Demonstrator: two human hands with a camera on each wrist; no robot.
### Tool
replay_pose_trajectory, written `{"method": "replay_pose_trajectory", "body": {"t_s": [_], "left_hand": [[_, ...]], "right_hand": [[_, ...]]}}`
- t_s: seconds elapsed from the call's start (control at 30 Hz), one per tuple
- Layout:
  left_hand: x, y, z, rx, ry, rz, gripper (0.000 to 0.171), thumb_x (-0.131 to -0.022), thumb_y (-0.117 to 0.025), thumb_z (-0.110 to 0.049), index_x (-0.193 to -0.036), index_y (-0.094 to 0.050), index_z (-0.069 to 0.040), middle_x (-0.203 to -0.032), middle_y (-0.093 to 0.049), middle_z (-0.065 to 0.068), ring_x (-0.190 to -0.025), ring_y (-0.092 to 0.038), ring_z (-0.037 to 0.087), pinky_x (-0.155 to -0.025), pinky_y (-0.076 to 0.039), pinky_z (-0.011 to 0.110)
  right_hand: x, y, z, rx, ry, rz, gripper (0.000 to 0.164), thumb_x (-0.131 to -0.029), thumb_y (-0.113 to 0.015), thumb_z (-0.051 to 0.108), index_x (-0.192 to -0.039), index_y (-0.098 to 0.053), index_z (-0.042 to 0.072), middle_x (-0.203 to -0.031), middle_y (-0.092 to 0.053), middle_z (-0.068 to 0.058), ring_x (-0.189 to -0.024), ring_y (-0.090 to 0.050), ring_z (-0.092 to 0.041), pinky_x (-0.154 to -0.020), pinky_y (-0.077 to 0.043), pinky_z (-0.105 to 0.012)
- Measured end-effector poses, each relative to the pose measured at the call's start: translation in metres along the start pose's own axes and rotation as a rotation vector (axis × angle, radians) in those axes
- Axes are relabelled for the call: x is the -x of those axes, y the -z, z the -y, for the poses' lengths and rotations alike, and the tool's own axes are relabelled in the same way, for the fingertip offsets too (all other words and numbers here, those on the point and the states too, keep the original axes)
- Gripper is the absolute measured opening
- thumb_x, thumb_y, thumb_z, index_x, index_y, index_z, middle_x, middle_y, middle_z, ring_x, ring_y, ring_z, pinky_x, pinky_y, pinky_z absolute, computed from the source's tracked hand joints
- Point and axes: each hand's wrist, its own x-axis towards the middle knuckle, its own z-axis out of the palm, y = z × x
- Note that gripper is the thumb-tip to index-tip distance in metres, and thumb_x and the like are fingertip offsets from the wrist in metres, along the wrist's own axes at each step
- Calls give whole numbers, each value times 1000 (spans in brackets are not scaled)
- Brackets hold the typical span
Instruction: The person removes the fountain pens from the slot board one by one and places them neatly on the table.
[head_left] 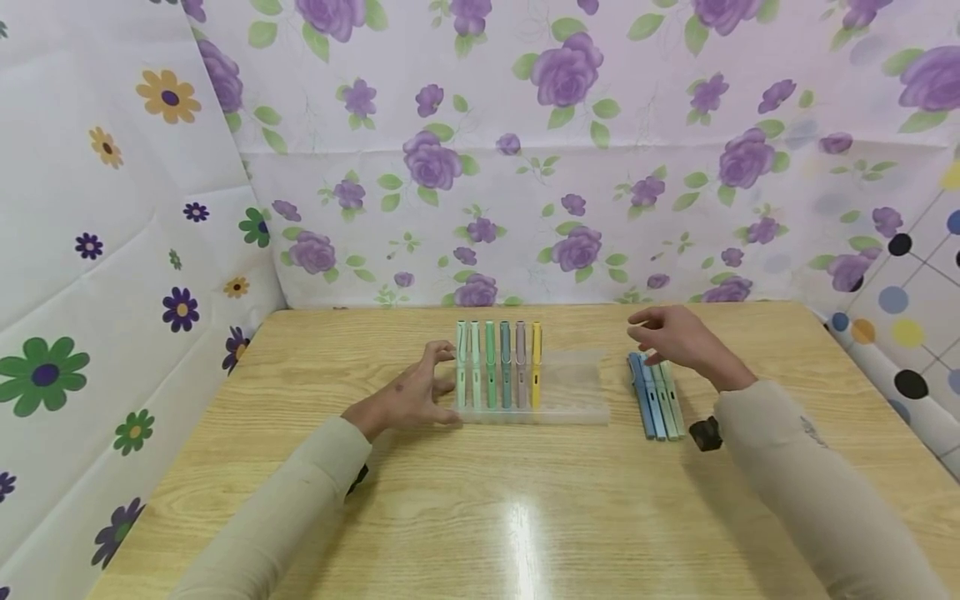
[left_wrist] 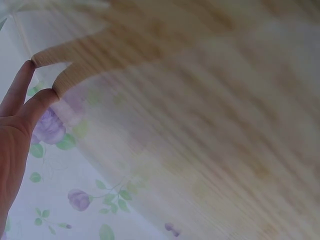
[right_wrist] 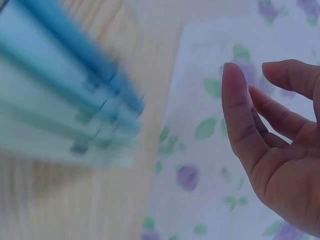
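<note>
A clear plastic pen rack [head_left: 573, 387] sits mid-table, with several capped pens in a row across its left part: pale mint, green [head_left: 491, 375], teal, mauve and a yellow pen [head_left: 536, 367]. My left hand [head_left: 408, 396] is at the rack's left end, thumb near its front corner and fingers toward the back. In the left wrist view, straight fingers [left_wrist: 37, 107] rest their tips on the wood surface. My right hand [head_left: 678, 340] hovers just above the far end of several blue to pale green pens [head_left: 656, 404], its loosely bent fingers [right_wrist: 240, 110] holding nothing.
The wooden table [head_left: 465, 500] ends at the back against a hanging cloth with purple flowers [head_left: 566, 71]. Another flowered cloth [head_left: 90, 292] hangs along the left side and a dotted cloth [head_left: 907, 333] along the right. A dark wrist camera [head_left: 705, 433] sits under the right sleeve.
</note>
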Motion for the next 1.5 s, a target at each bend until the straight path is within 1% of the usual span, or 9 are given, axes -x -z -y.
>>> {"method": "replay_pose_trajectory", "body": {"t_s": [0.1, 0.27, 0.37, 0.47, 0.77, 0.97, 1.17, 1.37, 1.5], "left_hand": [[0, -1, 0, 4, -12, -3, 95, -81, -86, -12, -143, -14, -19, -159, -21, 20, -131, -51, 38, -104, -44, 51], [0, -1, 1, -1, -36, -3, 95, -81, -86, -12, -142, -14, -16, -159, -21, 23, -130, -51, 40, -102, -45, 52], [1, -1, 0, 2, -29, -1, 95, -81, -86, -12, -142, -14, -17, -159, -21, 22, -130, -51, 39, -102, -45, 52], [1, -1, 0, 20, -15, 5, 97, -80, -86, -12, -143, -13, -19, -160, -20, 20, -132, -50, 39, -103, -44, 52], [-1, -1, 0, -4, -21, -3, 95, -80, -86, -12, -142, -14, -19, -159, -22, 21, -130, -52, 37, -104, -44, 51], [-1, -2, 0, -13, -27, -8, 96, -80, -86, -12, -142, -14, -17, -159, -23, 22, -129, -53, 37, -103, -45, 51], [-1, -2, 0, -4, -19, -11, 96, -79, -87, -11, -142, -14, -18, -159, -22, 21, -130, -52, 37, -103, -45, 50], [-1, -2, 1, 13, -19, -4, 95, -80, -86, -9, -141, -14, -19, -158, -22, 21, -130, -51, 38, -102, -46, 48], [-1, -2, 1, 16, -28, -2, 95, -80, -85, -10, -142, -14, -18, -158, -23, 22, -129, -52, 40, -100, -48, 48]], "right_hand": [[-3, -7, 16, 5, 40, 11, 48, -105, -52, 22, -143, -45, -6, -130, -55, -31, -110, -58, -44, -81, -58, -43], [-9, -16, 37, 17, 82, 19, 45, -105, -54, 24, -139, -51, -5, -122, -61, -24, -102, -63, -34, -77, -59, -36], [-12, -21, 46, 14, 88, 21, 43, -104, -54, 24, -137, -53, -3, -120, -62, -22, -98, -64, -29, -78, -59, -35], [-14, -26, 52, 12, 88, 26, 42, -104, -55, 24, -137, -54, -2, -121, -63, -21, -99, -65, -28, -79, -58, -35], [-20, -41, 62, -12, 103, 43, 40, -104, -55, 21, -135, -56, -4, -124, -62, -21, -107, -64, -35, -87, -57, -39], [-25, -49, 65, -20, 118, 47, 37, -104, -56, 18, -134, -57, -4, -123, -63, -22, -108, -65, -33, -91, -55, -40], [-30, -57, 67, -26, 150, 43, 37, -103, -59, 17, -133, -58, -4, -119, -64, -20, -106, -65, -32, -91, -54, -40], [-33, -67, 67, -23, 205, 45, 40, -101, -61, 19, -136, -57, -1, -121, -65, -19, -109, -64, -32, -94, -52, -48], [-36, -72, 67, -12, 223, 39, 40, -101, -62, 18, -136, -59, 1, -121, -66, -19, -110, -64, -31, -92, -52, -47]]}}
